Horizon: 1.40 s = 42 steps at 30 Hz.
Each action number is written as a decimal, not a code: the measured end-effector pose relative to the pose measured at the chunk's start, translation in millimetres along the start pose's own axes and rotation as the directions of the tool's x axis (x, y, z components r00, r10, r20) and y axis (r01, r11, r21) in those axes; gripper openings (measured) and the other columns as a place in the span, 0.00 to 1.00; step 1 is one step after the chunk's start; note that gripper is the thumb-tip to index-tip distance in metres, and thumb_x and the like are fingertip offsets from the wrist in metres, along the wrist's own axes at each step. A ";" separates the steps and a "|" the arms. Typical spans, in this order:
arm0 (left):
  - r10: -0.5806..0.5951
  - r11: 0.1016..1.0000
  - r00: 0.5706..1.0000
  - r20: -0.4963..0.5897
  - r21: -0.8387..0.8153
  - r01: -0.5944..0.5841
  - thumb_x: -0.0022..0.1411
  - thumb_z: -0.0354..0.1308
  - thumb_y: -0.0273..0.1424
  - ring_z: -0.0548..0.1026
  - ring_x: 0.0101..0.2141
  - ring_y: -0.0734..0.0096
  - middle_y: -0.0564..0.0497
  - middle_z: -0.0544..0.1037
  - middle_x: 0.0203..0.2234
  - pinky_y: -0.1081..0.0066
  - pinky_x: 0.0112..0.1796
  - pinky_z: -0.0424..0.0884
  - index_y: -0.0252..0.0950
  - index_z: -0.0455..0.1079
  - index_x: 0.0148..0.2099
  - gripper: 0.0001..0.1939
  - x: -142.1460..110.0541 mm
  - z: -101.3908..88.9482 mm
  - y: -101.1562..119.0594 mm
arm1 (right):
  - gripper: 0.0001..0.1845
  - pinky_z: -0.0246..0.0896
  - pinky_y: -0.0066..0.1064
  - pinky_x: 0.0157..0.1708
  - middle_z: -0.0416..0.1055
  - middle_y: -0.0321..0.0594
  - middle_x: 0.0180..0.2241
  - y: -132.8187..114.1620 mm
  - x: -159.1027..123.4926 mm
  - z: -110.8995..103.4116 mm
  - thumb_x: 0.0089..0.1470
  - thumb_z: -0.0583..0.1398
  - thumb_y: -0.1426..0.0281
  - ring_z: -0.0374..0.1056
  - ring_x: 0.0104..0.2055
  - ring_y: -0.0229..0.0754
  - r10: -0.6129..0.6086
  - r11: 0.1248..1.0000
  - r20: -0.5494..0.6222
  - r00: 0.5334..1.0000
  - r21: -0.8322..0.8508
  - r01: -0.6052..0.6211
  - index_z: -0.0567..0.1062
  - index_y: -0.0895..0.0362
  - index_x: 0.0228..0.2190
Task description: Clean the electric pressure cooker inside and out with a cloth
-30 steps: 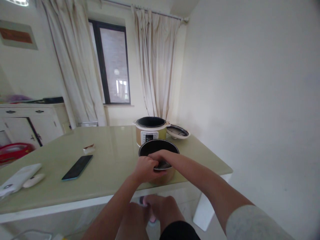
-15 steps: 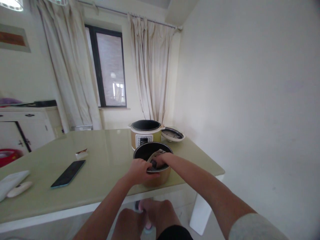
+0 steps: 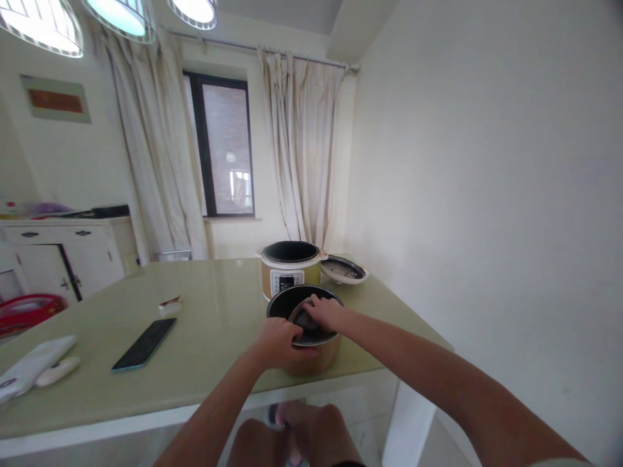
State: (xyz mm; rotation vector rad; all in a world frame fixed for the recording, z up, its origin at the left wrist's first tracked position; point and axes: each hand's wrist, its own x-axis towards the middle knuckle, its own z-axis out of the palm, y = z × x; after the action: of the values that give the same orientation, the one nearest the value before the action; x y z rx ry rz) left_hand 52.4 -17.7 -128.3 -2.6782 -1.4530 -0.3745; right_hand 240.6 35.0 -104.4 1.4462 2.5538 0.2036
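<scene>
A cooker's inner pot (image 3: 311, 360), black inside and tan outside, stands at the table's near edge. My left hand (image 3: 278, 342) grips its near left rim, thumb over the edge and fingers along the outer wall. Reaching into the pot from the right, my right hand (image 3: 327, 312) is bent with its fingers on a greyish cloth (image 3: 298, 307) against the inner wall. Part of the cloth and the fingertips are hidden in the pot. Just behind stands the electric cooker body (image 3: 315, 269), uncovered, its control panel facing me. Its detached lid (image 3: 343, 269) lies upturned to the right.
On the green table (image 3: 214, 324) to the left lie a dark phone (image 3: 145, 344), a small white item (image 3: 170, 305), a white pouch-like object (image 3: 36, 363) and a rounded white object (image 3: 58, 371). A wall (image 3: 477, 194) rises on the right.
My right hand has shifted inside the pot, with its knuckles now higher near the rim. My left hand keeps its hold. The view has tilted up and turned slightly left.
</scene>
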 end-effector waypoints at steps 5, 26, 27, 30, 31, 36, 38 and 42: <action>0.000 1.000 1.000 -0.002 0.015 0.000 0.60 0.55 0.64 0.83 0.33 0.55 0.43 0.85 0.28 0.65 0.31 0.60 0.41 0.79 0.29 0.31 0.1 2.8 -1.6 | 0.28 0.71 0.47 0.50 0.74 0.64 0.54 14.1 -18.1 -34.1 0.59 0.60 0.79 0.75 0.55 0.62 0.056 0.998 -0.061 0.997 -0.026 -0.058 0.69 0.63 0.60; 0.029 0.999 0.999 0.024 0.045 -0.030 0.63 0.59 0.54 0.84 0.37 0.49 0.40 0.86 0.33 0.61 0.35 0.69 0.42 0.85 0.38 0.23 -2.5 -1.8 5.2 | 0.45 0.63 0.44 0.56 0.75 0.55 0.53 24.7 -85.4 -15.8 0.49 0.70 0.42 0.71 0.55 0.59 -0.246 0.953 -0.189 0.951 0.133 0.273 0.74 0.58 0.58; 0.015 0.998 0.999 0.040 0.055 -0.018 0.63 0.59 0.53 0.84 0.37 0.49 0.39 0.86 0.33 0.61 0.35 0.70 0.41 0.85 0.38 0.23 -2.6 -1.5 5.5 | 0.45 0.65 0.44 0.53 0.77 0.54 0.50 18.4 -75.3 -9.8 0.46 0.71 0.42 0.73 0.52 0.60 -0.240 0.962 -0.120 0.963 0.104 0.252 0.75 0.59 0.56; -0.054 0.993 0.995 0.082 0.114 0.044 0.61 0.60 0.48 0.84 0.38 0.46 0.37 0.86 0.35 0.59 0.37 0.72 0.38 0.85 0.39 0.20 -4.5 0.1 9.9 | 0.42 0.68 0.40 0.44 0.82 0.52 0.44 3.8 -56.9 1.3 0.44 0.71 0.41 0.78 0.44 0.59 -0.223 0.972 -0.045 0.974 0.062 0.225 0.79 0.57 0.51; -0.077 0.989 0.993 0.084 0.131 0.066 0.61 0.61 0.47 0.84 0.39 0.45 0.36 0.86 0.36 0.58 0.37 0.72 0.37 0.84 0.39 0.19 -6.0 0.7 12.6 | 0.41 0.67 0.39 0.43 0.82 0.51 0.44 2.6 -55.0 2.8 0.45 0.71 0.41 0.79 0.43 0.58 -0.233 0.970 -0.063 0.970 0.058 0.237 0.79 0.56 0.51; -0.086 0.988 0.993 0.087 0.135 0.074 0.67 0.57 0.49 0.84 0.40 0.45 0.37 0.86 0.37 0.58 0.38 0.71 0.38 0.84 0.41 0.22 -17.7 -1.3 22.0 | 0.26 0.65 0.35 0.46 0.82 0.46 0.43 30.4 -59.0 4.2 0.54 0.70 0.51 0.78 0.46 0.52 -0.403 0.907 -0.146 0.903 0.065 0.416 0.81 0.55 0.46; -0.038 0.993 0.992 0.122 0.113 0.024 0.69 0.54 0.53 0.83 0.40 0.47 0.39 0.86 0.36 0.59 0.38 0.70 0.39 0.84 0.40 0.26 -20.9 -7.3 15.0 | 0.19 0.64 0.36 0.48 0.82 0.46 0.43 44.8 -61.0 5.1 0.58 0.69 0.56 0.76 0.48 0.51 -0.471 0.868 -0.186 0.862 0.080 0.491 0.80 0.57 0.44; 0.091 0.994 0.982 0.168 0.046 -0.100 0.67 0.58 0.54 0.82 0.41 0.53 0.43 0.84 0.33 0.62 0.41 0.69 0.40 0.83 0.36 0.24 -23.5 -23.3 -16.3 | 0.17 0.64 0.39 0.51 0.81 0.49 0.44 45.2 -62.1 6.7 0.61 0.67 0.60 0.76 0.49 0.52 -0.452 0.872 -0.244 0.858 0.084 0.483 0.77 0.59 0.46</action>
State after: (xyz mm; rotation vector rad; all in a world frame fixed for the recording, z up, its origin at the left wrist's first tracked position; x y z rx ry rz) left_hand 22.4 -32.1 -112.4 -2.7799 -1.3453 -0.1067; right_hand 310.9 5.0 -94.7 0.8251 3.0628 0.1072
